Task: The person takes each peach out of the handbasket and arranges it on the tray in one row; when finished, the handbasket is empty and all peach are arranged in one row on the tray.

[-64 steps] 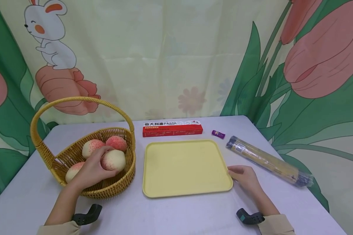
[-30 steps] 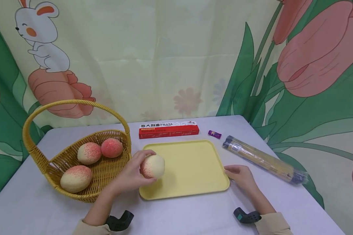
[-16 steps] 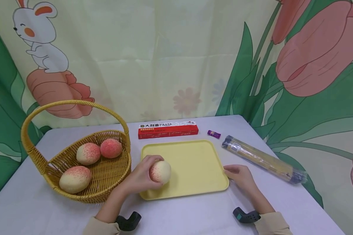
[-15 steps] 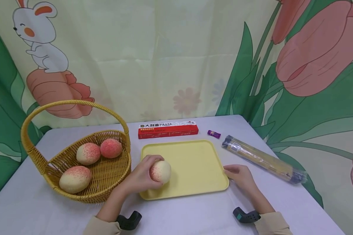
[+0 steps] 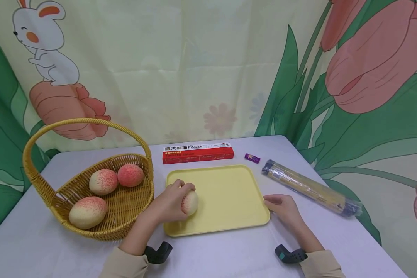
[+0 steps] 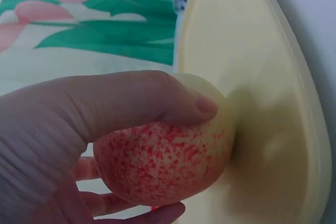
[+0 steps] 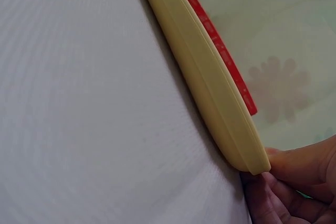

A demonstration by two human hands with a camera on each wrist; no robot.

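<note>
My left hand [image 5: 171, 202] grips a pale, red-speckled peach [image 5: 191, 203] at the left part of the yellow tray [image 5: 229, 197]. In the left wrist view the thumb lies across the peach [image 6: 163, 163], with fingers under its far side; the fruit is at the tray surface, and whether its weight rests there I cannot tell. My right hand [image 5: 284, 208] pinches the tray's right edge near the front corner, thumb over the rim in the right wrist view. Several fingers of that hand [image 7: 299, 179] are partly hidden by the tray.
Left of the tray stands a wicker basket [image 5: 126, 226] with a tall handle, holding 3 more peaches [image 5: 88, 212]. Behind the tray lie a red pasta box [image 5: 198, 154] and a small purple packet [image 5: 252, 158]. A long clear-wrapped pack [image 5: 309, 187] lies to the right.
My left hand has taken the peach out of the basket, carried it right over the tray and lowered it. In the last half second it shifted slightly left. My right hand stays at the tray edge.
</note>
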